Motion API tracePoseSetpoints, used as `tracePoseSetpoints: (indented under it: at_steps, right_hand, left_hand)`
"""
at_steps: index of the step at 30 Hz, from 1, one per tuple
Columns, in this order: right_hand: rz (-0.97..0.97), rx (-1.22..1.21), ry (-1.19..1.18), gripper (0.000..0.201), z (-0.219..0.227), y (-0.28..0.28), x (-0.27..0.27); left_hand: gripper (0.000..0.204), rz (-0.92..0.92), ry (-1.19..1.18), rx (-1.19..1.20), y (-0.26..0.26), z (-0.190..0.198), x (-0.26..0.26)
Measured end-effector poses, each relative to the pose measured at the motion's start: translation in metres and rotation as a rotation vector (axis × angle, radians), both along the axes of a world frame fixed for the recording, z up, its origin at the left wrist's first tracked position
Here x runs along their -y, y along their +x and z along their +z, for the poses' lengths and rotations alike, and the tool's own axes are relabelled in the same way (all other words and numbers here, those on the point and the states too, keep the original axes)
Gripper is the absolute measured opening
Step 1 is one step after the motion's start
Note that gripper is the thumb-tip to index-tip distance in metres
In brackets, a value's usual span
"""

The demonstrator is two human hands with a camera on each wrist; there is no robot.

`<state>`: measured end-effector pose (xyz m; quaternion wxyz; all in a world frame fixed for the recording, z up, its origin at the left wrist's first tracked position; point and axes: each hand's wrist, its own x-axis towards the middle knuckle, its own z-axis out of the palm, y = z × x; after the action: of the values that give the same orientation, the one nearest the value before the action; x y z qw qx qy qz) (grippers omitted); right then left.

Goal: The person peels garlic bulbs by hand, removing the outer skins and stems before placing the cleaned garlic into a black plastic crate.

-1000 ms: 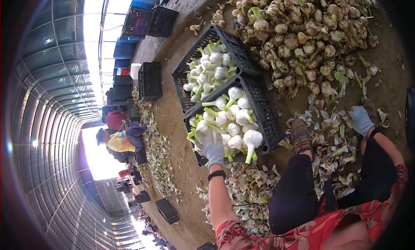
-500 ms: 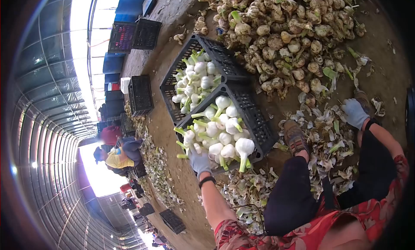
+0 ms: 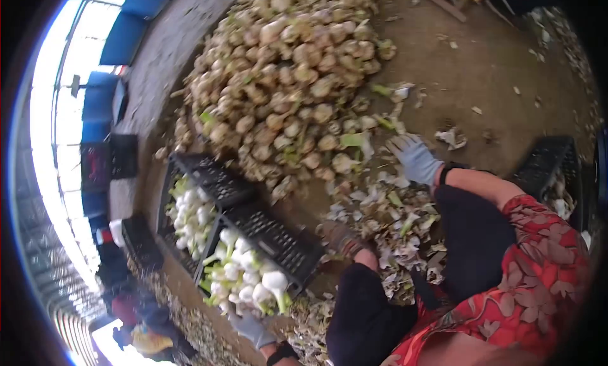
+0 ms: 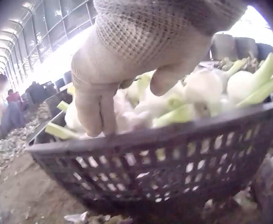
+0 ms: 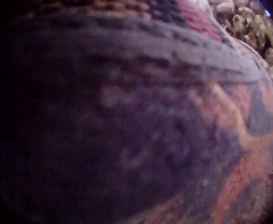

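My gloved left hand (image 3: 252,328) is at the near edge of a black plastic crate (image 3: 272,239) heaped with clean white garlic bulbs (image 3: 231,271). In the left wrist view, the left hand (image 4: 131,56) arches over the crate's rim (image 4: 141,140), fingers pointing down at the garlic and thumb apart from them. No bulb shows clasped in it. My gloved right hand (image 3: 416,160) lies beyond my right knee with its fingers extended and nothing in it, above skins on the ground. The right wrist view is mostly filled by a dark, orange-marked shoe (image 5: 248,163), and the hand is hidden there.
A second crate of white garlic (image 3: 190,217) adjoins the first. Beyond them rises a large pile of untrimmed garlic (image 3: 285,68). Loose skins (image 3: 392,220) cover the ground between my feet. Another black crate (image 3: 548,170) stands at the right. Other people (image 3: 149,337) sit farther off.
The head view has swung to the right, so crates and pile appear farther left. My left hand has stayed at the crate's near edge; the right hand keeps its place beyond the knee.
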<state>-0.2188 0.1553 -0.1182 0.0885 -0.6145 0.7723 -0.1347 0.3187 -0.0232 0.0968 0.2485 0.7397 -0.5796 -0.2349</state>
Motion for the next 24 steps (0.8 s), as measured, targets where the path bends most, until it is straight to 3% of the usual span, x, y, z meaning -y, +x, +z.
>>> tracePoseSetpoints:
  at_steps: [1,2,4,6,8,10,14,17,18,20,22,23,24]
  right_hand:
    - [-0.079,-0.034,0.033,0.061,0.002,-0.003,-0.002]
    - [-0.149,-0.063,0.061,0.064,0.002,-0.005,-0.004]
    - [-0.194,-0.025,0.127,0.069,0.008,-0.011,-0.007]
    - [-0.240,0.016,0.145,0.074,0.008,-0.018,-0.011]
    - [-0.291,0.058,0.126,0.079,0.005,-0.024,-0.019]
    - [-0.300,0.085,0.256,0.080,0.017,-0.029,-0.028]
    - [-0.210,0.025,0.310,0.075,0.025,-0.038,-0.031]
    - [-0.120,-0.021,0.286,0.063,0.018,-0.043,-0.040]
    - [-0.071,0.015,0.377,0.061,0.029,-0.044,-0.038]
    - [0.026,0.090,0.551,0.057,0.062,-0.044,-0.035]
    - [0.173,0.245,0.926,0.055,0.110,-0.043,-0.008]
    - [0.200,0.340,0.793,0.052,0.118,-0.041,0.001]
    - [0.226,0.436,0.659,0.051,0.125,-0.040,0.008]
  left_hand:
    - [0.054,-0.073,-0.033,-0.033,-0.037,0.024,0.006]
    - [0.053,-0.028,-0.036,-0.185,-0.090,0.039,0.009]
    - [0.045,-0.159,-0.034,-0.223,-0.165,0.045,0.021]
    - [0.040,-0.505,0.082,-0.091,-0.214,0.021,0.042]
    - [0.034,-0.759,-0.076,-0.046,-0.238,-0.026,0.056]
    - [0.031,-1.096,-0.136,0.370,-0.309,-0.086,0.048]
    - [0.043,-1.225,0.010,0.569,-0.346,-0.174,0.022]
    - [0.060,-1.181,0.000,0.724,-0.366,-0.189,0.016]
    - [0.063,-1.170,0.012,0.778,-0.374,-0.185,0.014]
    - [0.046,-1.190,0.002,0.834,-0.381,-0.189,0.011]
    - [0.034,-1.220,0.042,0.832,-0.385,-0.224,0.022]
    - [0.015,-1.296,0.033,0.933,-0.387,-0.227,0.025]
    - [0.014,-1.266,0.005,0.931,-0.385,-0.229,0.025]
